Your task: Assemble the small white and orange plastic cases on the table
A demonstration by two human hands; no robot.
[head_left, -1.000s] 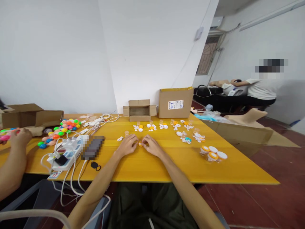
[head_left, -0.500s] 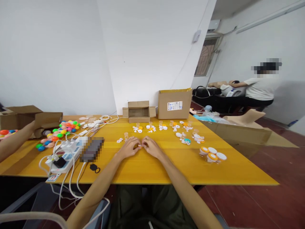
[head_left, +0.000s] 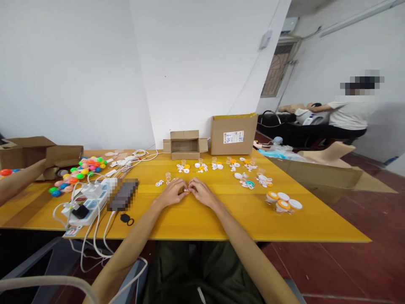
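My left hand (head_left: pixel 174 192) and my right hand (head_left: pixel 200 191) meet above the table, fingertips pinched together. Between them is a small white-and-orange piece (head_left: pixel 186 191), mostly hidden by the fingers, so its exact kind does not show. Just beyond my left hand lie a few small white discs with dark dots (head_left: pixel 159 183) and a clear little cup (head_left: pixel 168 176). Farther back are several groups of clear cups, white and orange lids and white dotted pieces, one of them with a teal ring (head_left: pixel 249 184).
Closed jars with orange and white lids (head_left: pixel 284 205) stand at right. To the left are a power strip (head_left: pixel 90 209) with cables, a phone (head_left: pixel 123 195), colourful balls (head_left: pixel 74 180) and another person's arm (head_left: pixel 22 179). Cardboard boxes (head_left: pixel 234 136) line the back. A person (head_left: pixel 351 114) sits far right.
The view has shifted slightly. Both hands have drawn a little closer around the small piece, which shows less orange now. The other things on the table stay in place.
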